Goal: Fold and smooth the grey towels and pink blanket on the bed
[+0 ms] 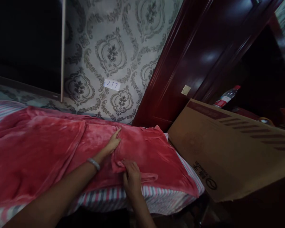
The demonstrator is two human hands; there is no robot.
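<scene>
A red plush fleece cloth point(137, 147) lies spread along a bed, with part of it folded over; I cannot tell whether it is a blanket or a garment. My left hand point(113, 142), a silvery bracelet on its wrist, is at the far part of the folded edge. Its index finger stretches along the fold, while the other fingers are partly hidden and appear closed on the fabric. Nearer to me, my right hand point(132, 171) pinches the near corner of the same fold. A rolled strip of the cloth sticks out just right of that hand.
Striped bedding point(104, 194) shows along the bed's front edge. A large cardboard box point(228, 148) stands at the right, with a plastic bottle point(226, 97) behind it. Beyond the bed are patterned wallpaper point(111, 53), a dark red wooden door point(180, 63) and a dark screen-like panel point(26, 41).
</scene>
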